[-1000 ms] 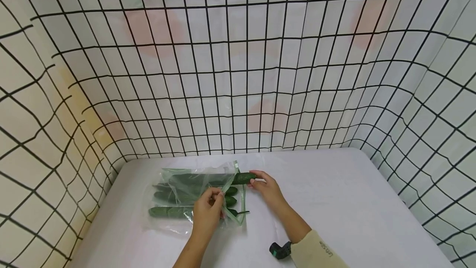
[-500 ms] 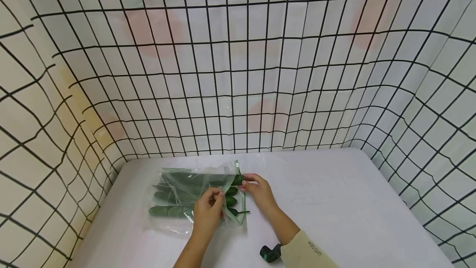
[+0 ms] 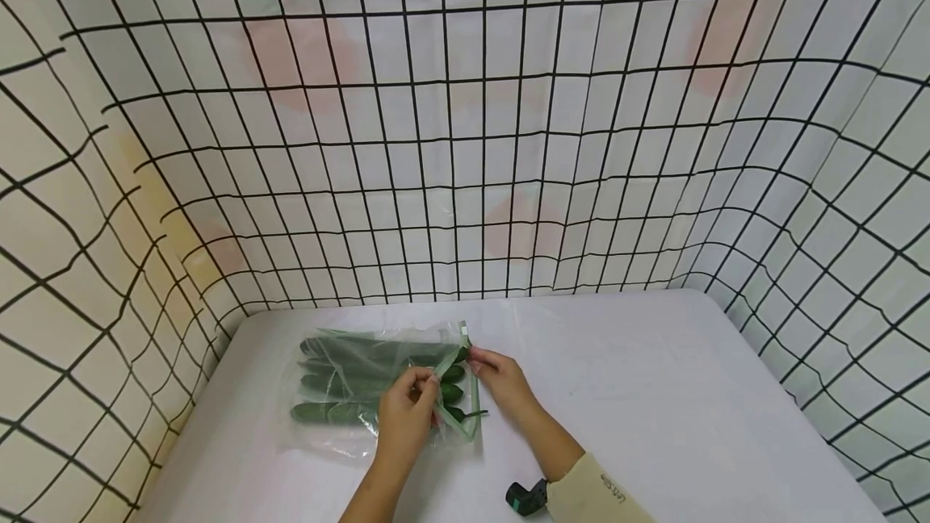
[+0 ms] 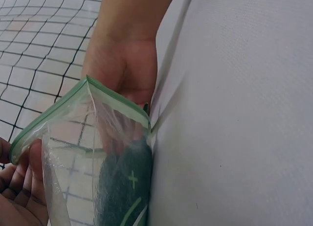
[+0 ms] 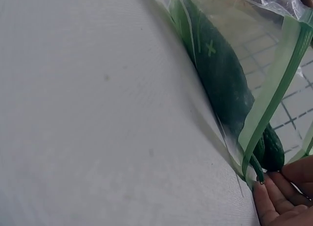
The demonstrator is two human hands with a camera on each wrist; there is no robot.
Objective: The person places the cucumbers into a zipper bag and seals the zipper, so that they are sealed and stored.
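A clear zip bag (image 3: pixel 341 430) with a green zip edge lies on the table with several cucumbers inside. In the head view, my left hand (image 3: pixel 405 408) pinches the green edge of the bag's mouth between thumb and fingers, lifting it; the left wrist view shows its fingertips (image 4: pixel 34 157) at the rim. At the far side of the mouth, my right hand (image 3: pixel 504 380) touches the end of the topmost cucumber (image 3: pixel 378 348) with fairly straight fingers. The right wrist view shows that hand's fingers (image 5: pixel 281 192) against cucumber ends (image 5: pixel 274 150) and a thin stem at the opening.
A white-covered table (image 3: pixel 639 394) carries the bag. Black grid netting (image 3: pixel 479 160) over a pale printed sheet rises at the back and on both sides. A small black device (image 3: pixel 526 499) sits by the right sleeve (image 3: pixel 592 491).
My right hand has pushed the topmost cucumber leftward, so it now lies almost wholly inside the bag. Its grip on the end has loosened. My left hand stays at the bag's edge.
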